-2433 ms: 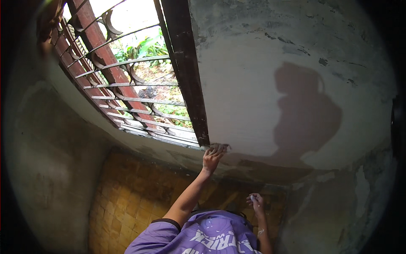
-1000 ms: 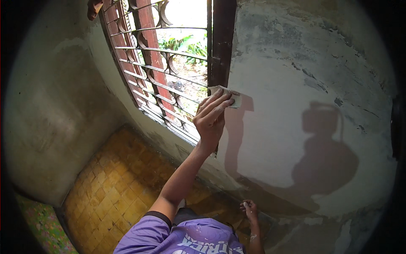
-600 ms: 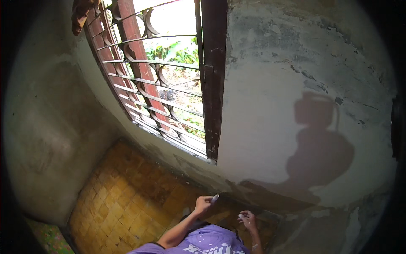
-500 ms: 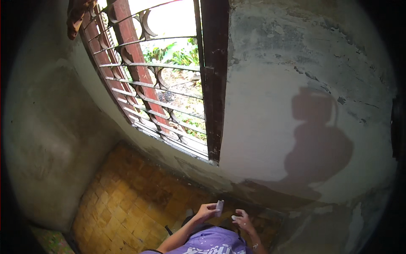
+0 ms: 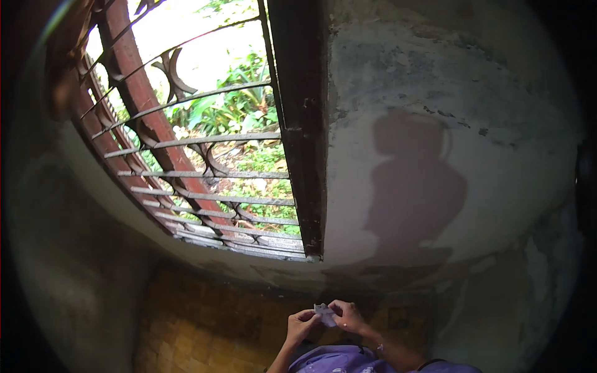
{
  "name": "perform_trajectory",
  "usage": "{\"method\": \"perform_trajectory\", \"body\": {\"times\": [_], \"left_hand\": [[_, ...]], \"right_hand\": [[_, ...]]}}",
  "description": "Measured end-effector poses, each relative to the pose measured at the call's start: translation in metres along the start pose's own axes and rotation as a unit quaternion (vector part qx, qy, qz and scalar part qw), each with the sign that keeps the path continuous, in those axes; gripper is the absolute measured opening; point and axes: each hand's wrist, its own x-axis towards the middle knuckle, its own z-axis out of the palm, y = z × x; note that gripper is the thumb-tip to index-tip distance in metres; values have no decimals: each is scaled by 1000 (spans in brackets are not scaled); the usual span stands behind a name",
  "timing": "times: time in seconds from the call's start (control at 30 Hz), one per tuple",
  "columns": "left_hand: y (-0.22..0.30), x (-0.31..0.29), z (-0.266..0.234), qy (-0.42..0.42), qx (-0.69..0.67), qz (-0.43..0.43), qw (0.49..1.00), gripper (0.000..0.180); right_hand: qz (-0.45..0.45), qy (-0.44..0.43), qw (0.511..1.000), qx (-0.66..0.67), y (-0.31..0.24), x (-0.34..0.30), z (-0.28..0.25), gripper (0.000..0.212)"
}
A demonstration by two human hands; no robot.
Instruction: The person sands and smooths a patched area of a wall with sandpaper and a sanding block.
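Note:
A small whitish piece (image 5: 326,317), thin and flat like a folded sheet or strip, is held up in front of my waist. My left hand (image 5: 301,325) pinches its left side between thumb and fingers. On its other side, my right hand (image 5: 348,316) has its fingers closed on the upper right edge. Its exact kind is too small to make out. White specks mark my right hand and wrist.
Ahead on the left is a barred window (image 5: 205,143) in a dark wooden frame (image 5: 305,130), with greenery outside. A patchy white wall (image 5: 497,205) carrying my shadow rises to the right. Yellowish floor tiles (image 5: 217,311) lie below.
My right hand has come in to meet the left and now grips the whitish piece too; before, only the left held it. The view has shifted, bringing the window nearer.

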Motion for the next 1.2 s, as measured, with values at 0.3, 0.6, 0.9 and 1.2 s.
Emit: {"method": "perform_trajectory", "body": {"times": [0.3,0.6,0.9,1.2], "left_hand": [[24,26,-76,-95,106,38,989,37],[-23,25,-150,-70,-27,-75,994,48],[-16,29,-164,-94,-23,-88,991,46],[-25,45,-150,-80,-53,-100,990,46]], "right_hand": [[-405,586,578,-399,-289,40,-177,37],[-226,505,676,-487,-230,100,-95,35],[-258,577,660,-405,-239,54,-132,33],[-188,625,582,-485,-225,71,-183,30]]}}
